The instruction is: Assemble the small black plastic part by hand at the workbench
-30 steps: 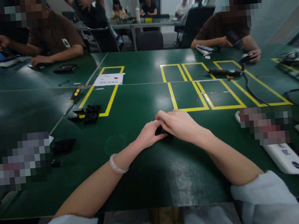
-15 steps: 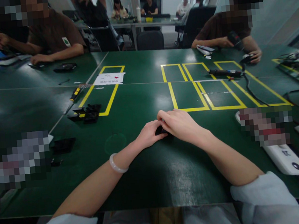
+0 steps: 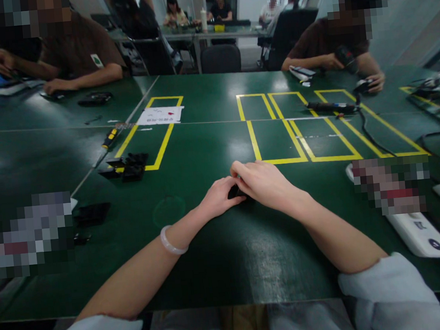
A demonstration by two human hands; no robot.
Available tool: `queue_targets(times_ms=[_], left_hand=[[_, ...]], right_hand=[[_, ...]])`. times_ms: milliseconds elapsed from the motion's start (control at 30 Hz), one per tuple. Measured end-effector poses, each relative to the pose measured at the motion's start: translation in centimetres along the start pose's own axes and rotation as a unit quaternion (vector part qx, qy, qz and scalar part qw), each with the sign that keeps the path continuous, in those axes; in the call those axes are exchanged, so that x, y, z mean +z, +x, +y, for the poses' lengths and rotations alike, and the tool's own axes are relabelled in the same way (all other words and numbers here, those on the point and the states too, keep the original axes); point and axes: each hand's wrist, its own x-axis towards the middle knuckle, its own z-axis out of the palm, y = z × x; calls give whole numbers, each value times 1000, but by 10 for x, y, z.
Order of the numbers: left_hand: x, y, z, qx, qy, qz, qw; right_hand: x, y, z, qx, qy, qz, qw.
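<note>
My left hand (image 3: pixel 223 194), with a pale bangle (image 3: pixel 173 242) on its wrist, is closed round a small black part (image 3: pixel 234 191) low over the green tabletop (image 3: pixel 212 253). Across the top lies my right hand (image 3: pixel 260 182), fingers bent and pressed onto the same part. Most of the part is hidden by my fingers, so its kind does not show. Left of my hands, several black plastic pieces (image 3: pixel 131 167) sit in a group at the near end of a yellow taped frame (image 3: pixel 165 146).
A yellow-black screwdriver (image 3: pixel 110 137) and a paper label (image 3: pixel 162 115) lie at left. More black pieces (image 3: pixel 92 213) are nearer me. At right are a corded black tool (image 3: pixel 332 108), taped frames (image 3: pixel 285 161) and a white phone-like case (image 3: pixel 422 234). Co-workers sit across the table.
Both my hands keep nearly the same place and grip; the right fingers shift very slightly. Across the table, a person at the back left has moved a raised arm.
</note>
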Motion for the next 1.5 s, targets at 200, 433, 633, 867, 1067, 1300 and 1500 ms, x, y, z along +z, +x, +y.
queue_targets(times_ms=[200,433,633,867,1067,1300,1500], left_hand=[[1,0,-1,10,0,6,1000],[-1,0,3,-6,15,-5,1000],[0,0,1,7,4,2,1000],[0,0,0,-6,-5,-8,1000],[-1,0,2,-2,5,-2,1000],[0,0,2,0,-6,-1,1000],[-1,0,3,-7,10,-7,1000]], right_hand=[[0,-1,0,-9,19,16,1000],[1,-1,1,5,2,4,1000],[1,-2,1,1,33,19,999],[0,-2,0,3,8,-1,1000],[0,-3,0,6,13,7,1000],[-1,-2,-2,-1,21,12,1000],[1,-2,0,0,15,7,1000]])
